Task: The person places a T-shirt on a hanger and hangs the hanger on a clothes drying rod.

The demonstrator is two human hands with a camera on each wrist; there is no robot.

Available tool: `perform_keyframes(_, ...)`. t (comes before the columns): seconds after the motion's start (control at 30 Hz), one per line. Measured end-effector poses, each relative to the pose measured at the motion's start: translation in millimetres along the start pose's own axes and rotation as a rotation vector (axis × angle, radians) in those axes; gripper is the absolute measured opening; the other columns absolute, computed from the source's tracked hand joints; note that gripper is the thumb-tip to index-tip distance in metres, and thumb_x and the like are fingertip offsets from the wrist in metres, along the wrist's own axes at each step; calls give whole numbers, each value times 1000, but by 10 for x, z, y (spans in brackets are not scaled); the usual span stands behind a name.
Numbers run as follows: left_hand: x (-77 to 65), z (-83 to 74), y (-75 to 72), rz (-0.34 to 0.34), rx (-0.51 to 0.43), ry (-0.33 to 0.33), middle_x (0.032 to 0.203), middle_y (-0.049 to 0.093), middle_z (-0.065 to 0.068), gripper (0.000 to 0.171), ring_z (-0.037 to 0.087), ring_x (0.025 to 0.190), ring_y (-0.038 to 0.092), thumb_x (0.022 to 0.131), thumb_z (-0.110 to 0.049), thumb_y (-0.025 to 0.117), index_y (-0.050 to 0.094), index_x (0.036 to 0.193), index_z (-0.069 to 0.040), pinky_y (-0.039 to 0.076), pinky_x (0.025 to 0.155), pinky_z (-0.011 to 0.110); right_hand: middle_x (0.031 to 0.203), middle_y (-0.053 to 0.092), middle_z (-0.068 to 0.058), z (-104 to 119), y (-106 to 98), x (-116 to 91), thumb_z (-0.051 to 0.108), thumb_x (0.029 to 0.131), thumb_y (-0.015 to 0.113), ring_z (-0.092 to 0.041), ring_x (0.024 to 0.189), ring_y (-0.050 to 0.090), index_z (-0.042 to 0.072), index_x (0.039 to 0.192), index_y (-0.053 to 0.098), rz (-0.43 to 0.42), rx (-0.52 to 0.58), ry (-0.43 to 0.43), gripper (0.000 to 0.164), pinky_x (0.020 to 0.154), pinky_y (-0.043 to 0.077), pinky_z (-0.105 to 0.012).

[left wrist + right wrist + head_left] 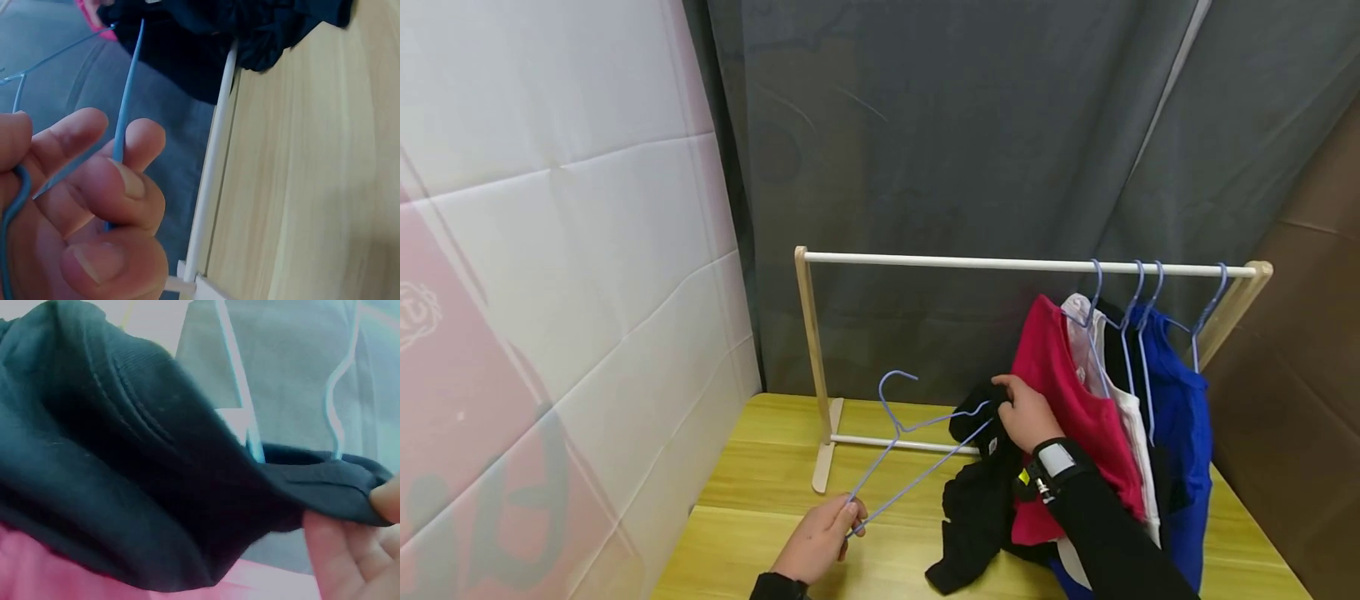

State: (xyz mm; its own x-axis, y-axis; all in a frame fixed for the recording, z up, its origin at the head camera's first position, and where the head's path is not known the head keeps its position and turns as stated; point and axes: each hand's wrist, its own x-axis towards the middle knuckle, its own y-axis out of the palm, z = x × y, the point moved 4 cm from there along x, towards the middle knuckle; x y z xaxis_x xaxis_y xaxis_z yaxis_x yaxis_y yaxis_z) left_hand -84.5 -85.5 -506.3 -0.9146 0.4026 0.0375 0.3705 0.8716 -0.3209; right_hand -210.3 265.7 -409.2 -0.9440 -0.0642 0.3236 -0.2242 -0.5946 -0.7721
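A blue wire hanger [897,429] is held by its near corner in my left hand [823,529], its hook up. In the left wrist view the fingers [134,187] curl round the wire. The hanger's far end reaches a black garment [976,504], which hangs bunched from my right hand [1028,417]. Seen from the right wrist, thumb and fingers [344,556] pinch the garment's edge [331,487], and the hanger wires [334,415] pass behind that edge into the opening. The garment's lower part drapes over the table; its full shape is hidden by folds.
A rack with a white rail [940,261] stands on the wooden table [752,483]. On its right side hang a red top [1075,392], a white garment [1131,433], a black one and a blue one [1183,433]. A dark curtain backs the rack; a white cloth wall is left.
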Motion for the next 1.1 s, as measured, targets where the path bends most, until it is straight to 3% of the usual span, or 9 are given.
perform_keyframes(0.1, 4, -45, 46, -8, 14, 7, 90, 67, 7, 34, 8, 53, 49, 111, -35, 40, 64, 100, -14, 44, 51, 26, 99, 69, -17, 59, -29, -13, 3, 93, 53, -32, 84, 63, 2, 122, 66, -78, -39, -40, 31, 78, 49, -49)
perform_keyframes(0.2, -7, -90, 79, -24, 33, 22, 88, 66, 2, 32, 7, 53, 49, 111, -34, 40, 64, 98, -17, 43, 51, 25, 98, 72, -15, 49, -50, -43, 12, 96, 58, -32, 83, 66, 3, 115, 68, -120, -75, -4, 22, 78, 50, -51)
perform_keyframes(0.4, -41, -141, 127, -36, 75, 38, 88, 64, -3, 32, 6, 56, 50, 111, -38, 39, 64, 101, -20, 44, 54, 26, 96, 72, -19, -56, -107, -106, 23, 97, 64, -43, 80, 66, 6, 109, 65, -175, -183, 74, 21, 74, 50, -59)
perform_keyframes(0.6, -80, -124, 156, -54, 81, 35, 91, 63, -7, 33, 6, 60, 51, 111, -39, 37, 64, 103, -22, 46, 57, 27, 93, 70, -21, -112, -143, -133, 25, 97, 65, -46, 82, 65, 6, 99, 67, -242, -235, 56, 20, 73, 49, -61)
perform_keyframes(0.77, -50, -173, 193, -50, 85, 47, 97, 64, -5, 33, 7, 64, 52, 111, -39, 37, 64, 107, -20, 46, 60, 28, 103, 72, -21, -69, -103, -126, 28, 99, 63, -43, 92, 66, 4, 108, 75, -236, -286, -14, 28, 81, 49, -60)
perform_keyframes(0.87, -18, -236, 237, -51, 115, 71, 100, 65, -5, 34, 10, 77, 58, 111, -38, 37, 64, 108, -18, 48, 68, 30, 107, 71, -24, -49, -94, -124, 23, 101, 60, -45, 95, 66, 3, 115, 75, -243, -301, -32, 28, 83, 49, -62)
perform_keyframes(1.0, 13, -293, 282, -56, 171, 85, 103, 65, -8, 37, 12, 96, 62, 111, -39, 35, 64, 109, -17, 50, 80, 35, 110, 71, -25, -46, -114, -141, 18, 100, 61, -46, 97, 66, 2, 118, 73, -284, -253, -31, 27, 85, 49, -62)
perform_keyframes(1.1, 44, -330, 290, -66, 216, 93, 102, 65, -10, 39, 11, 96, 62, 111, -40, 34, 64, 110, -16, 51, 81, 36, 112, 70, -24, -40, -162, -143, 16, 100, 61, -45, 99, 66, 4, 118, 74, -338, -210, -20, 25, 87, 48, -62)
